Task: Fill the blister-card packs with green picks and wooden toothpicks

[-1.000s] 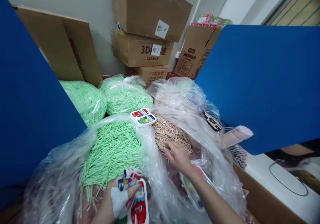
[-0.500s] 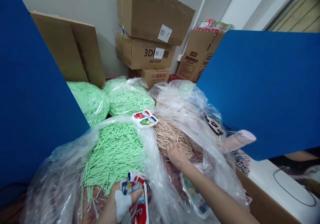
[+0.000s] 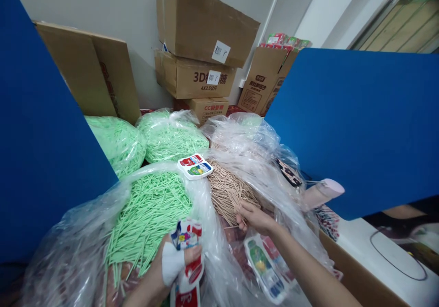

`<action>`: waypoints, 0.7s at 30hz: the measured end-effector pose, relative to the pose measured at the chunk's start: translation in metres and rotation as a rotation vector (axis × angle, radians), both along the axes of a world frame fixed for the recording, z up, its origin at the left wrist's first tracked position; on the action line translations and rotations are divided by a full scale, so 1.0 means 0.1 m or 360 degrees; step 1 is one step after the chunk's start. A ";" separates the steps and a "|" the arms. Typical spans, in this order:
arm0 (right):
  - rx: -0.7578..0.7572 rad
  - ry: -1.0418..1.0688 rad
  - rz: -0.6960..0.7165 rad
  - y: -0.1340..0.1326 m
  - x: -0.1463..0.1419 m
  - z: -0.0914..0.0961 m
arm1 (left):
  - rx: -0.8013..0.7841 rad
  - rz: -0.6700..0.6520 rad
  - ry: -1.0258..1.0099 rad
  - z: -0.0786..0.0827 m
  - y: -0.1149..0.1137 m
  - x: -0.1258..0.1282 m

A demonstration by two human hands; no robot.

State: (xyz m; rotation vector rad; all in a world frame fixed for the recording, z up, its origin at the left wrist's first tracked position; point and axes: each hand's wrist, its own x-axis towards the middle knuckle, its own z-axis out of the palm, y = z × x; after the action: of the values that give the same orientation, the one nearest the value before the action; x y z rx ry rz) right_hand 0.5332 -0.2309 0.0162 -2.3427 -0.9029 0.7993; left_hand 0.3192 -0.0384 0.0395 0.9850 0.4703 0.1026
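Observation:
My left hand (image 3: 168,266), with a white wrap on the thumb, is closed on a red and white printed packet (image 3: 187,256) at the bottom centre. My right hand (image 3: 255,218) sits at the near edge of a pile of tan sticks (image 3: 228,190) inside an open clear plastic bag (image 3: 254,147); its fingers are curled in a pinch on a few of the sticks. To the left lies an open bag of green sticks (image 3: 151,211). A small white tray with red and blue labels (image 3: 195,166) rests on the plastic between the two piles. More printed packets (image 3: 265,266) lie under my right forearm.
Two closed bags of green sticks (image 3: 169,135) sit behind. Stacked cardboard boxes (image 3: 202,46) stand against the wall. Blue panels (image 3: 360,128) rise on both sides. A pink cylinder (image 3: 324,190) lies at the right, next to a cardboard box edge (image 3: 356,275).
My right hand pulled back from the tan pile toward me and its fingers curled into a pinch. My left hand lifted the packet slightly. The camera shifted a little.

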 end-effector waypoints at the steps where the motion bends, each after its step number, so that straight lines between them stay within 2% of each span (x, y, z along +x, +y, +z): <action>1: 0.0066 0.0100 -0.0011 -0.03 -0.03 -0.01 | -0.0014 -0.0041 -0.0039 0.07 0.01 0.11; 3: 0.0250 0.0459 -0.0043 -0.06 -0.08 0.00 | -0.0027 -0.0085 -0.0178 0.20 0.02 0.36; 5: 0.0443 0.0986 -0.0086 -0.08 -0.12 0.03 | -0.0061 -0.0154 -0.0319 0.28 -0.01 0.62; 7: 0.0558 0.1421 -0.0121 -0.07 -0.13 0.07 | -0.0064 -0.0305 -0.0432 0.30 -0.10 0.85; 8: 0.0585 0.1509 -0.0132 -0.05 -0.14 0.08 | -0.0065 -0.0384 -0.0459 0.29 -0.15 0.94; 11: 0.0690 0.1526 -0.0189 0.00 -0.16 0.09 | -0.0063 -0.0525 -0.0485 0.23 -0.31 1.09; 14: 0.0752 0.1476 -0.0296 0.04 -0.16 0.05 | -0.0044 -0.0520 -0.0493 0.19 -0.36 1.09; 16: 0.0803 0.1463 -0.0392 0.05 -0.15 0.02 | 0.0035 -0.0401 -0.0471 0.17 -0.31 1.01; 19: 0.0914 0.1430 -0.0578 0.06 -0.15 -0.02 | 0.0215 -0.0117 -0.0356 0.09 -0.18 0.81; 21: 0.0997 0.1408 -0.0685 0.09 -0.17 -0.02 | 0.0324 -0.0024 -0.0264 0.02 -0.12 0.66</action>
State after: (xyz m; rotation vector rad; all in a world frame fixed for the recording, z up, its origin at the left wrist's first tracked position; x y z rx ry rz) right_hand 0.5164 -0.2217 0.0145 -1.3318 -0.1901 1.0304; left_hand 0.3851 -0.0501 0.0413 1.1690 0.3038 0.2205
